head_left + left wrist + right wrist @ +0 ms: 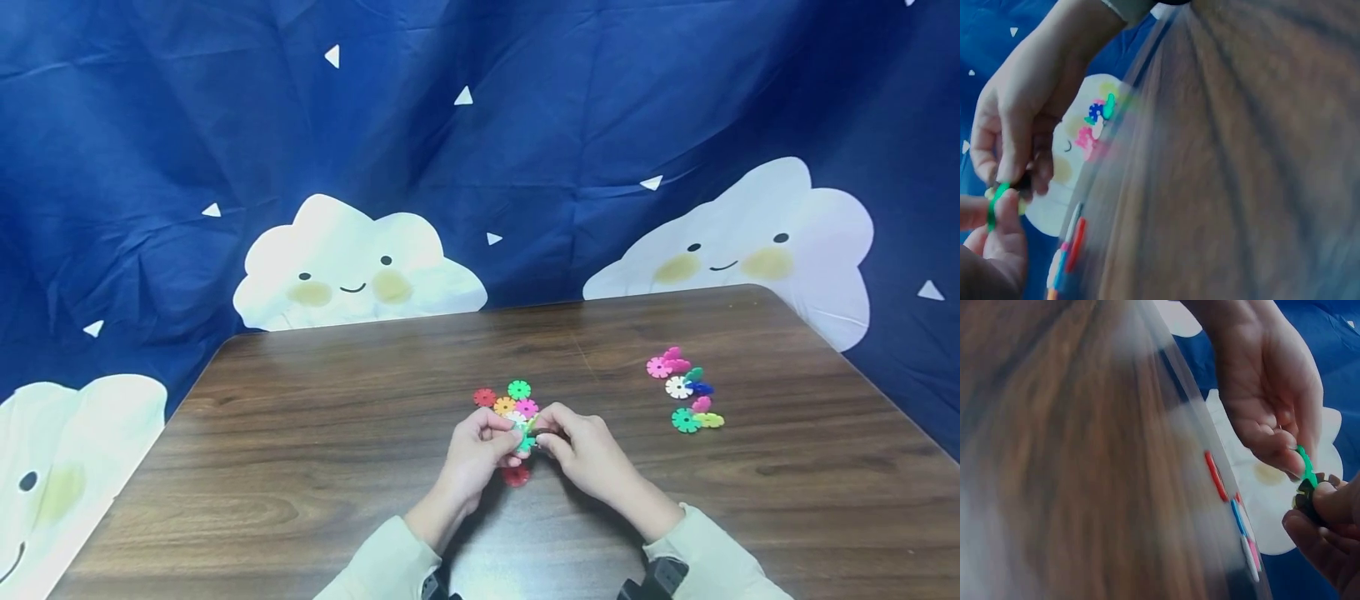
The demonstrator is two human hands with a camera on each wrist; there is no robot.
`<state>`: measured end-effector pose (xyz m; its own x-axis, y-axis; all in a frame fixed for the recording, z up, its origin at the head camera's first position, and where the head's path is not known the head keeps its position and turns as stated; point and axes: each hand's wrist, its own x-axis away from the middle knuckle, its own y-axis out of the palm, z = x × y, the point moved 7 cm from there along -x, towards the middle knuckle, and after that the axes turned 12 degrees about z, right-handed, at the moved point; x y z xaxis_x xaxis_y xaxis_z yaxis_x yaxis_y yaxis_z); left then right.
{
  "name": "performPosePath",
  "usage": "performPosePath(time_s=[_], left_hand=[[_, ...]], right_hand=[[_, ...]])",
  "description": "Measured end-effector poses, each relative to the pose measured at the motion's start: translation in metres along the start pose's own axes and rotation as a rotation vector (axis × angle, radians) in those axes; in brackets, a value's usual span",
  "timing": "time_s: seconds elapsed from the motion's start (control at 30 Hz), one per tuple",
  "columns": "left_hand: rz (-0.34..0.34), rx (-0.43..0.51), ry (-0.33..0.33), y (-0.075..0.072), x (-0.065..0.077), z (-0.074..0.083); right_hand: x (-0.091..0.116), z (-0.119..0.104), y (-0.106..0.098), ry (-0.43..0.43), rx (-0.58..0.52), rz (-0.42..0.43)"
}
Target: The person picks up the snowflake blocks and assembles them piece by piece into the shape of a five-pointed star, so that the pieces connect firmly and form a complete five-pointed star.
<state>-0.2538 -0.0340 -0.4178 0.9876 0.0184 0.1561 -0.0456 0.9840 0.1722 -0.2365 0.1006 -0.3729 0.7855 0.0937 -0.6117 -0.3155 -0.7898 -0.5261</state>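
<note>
Over the near middle of the table, my two hands meet around small notched plastic discs. My left hand [474, 457] pinches a green disc [1306, 464] by its edge between thumb and fingers. A yellow disc [533, 422] shows beside the green one, partly covered by fingers. Between the thumb and fingers of my right hand [592, 454] is a black disc [1307, 501], its edge against the green disc in the right wrist view. Just beyond the hands lie loose discs: red [484, 397], green [519, 390], orange [506, 407], pink [528, 407] and white [514, 417].
Another red disc [516, 476] lies on the near side of the hands. To the right stand three joined clusters: a pink one [660, 367], a white, green and blue one [678, 387], and a green, pink and yellow one [686, 420]. A blue cloud-patterned cloth [525, 167] hangs behind the wooden table [337, 400].
</note>
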Motion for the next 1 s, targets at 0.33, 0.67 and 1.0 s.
performPosePath(time_s=[0.33, 0.67, 1.0], left_hand=[[-0.073, -0.259, 0.060, -0.006, 0.001, 0.002], [-0.209, -0.655, 0.221, -0.001, 0.005, 0.007], [-0.253, -0.922, 0.352, 0.003, 0.005, 0.004]], right_hand=[[-0.002, 0.028, -0.031, 0.121, 0.074, -0.018], [0.006, 0.054, -0.070, 0.201, 0.168, -0.060], [0.022, 0.081, -0.109, 0.214, 0.327, -0.067]])
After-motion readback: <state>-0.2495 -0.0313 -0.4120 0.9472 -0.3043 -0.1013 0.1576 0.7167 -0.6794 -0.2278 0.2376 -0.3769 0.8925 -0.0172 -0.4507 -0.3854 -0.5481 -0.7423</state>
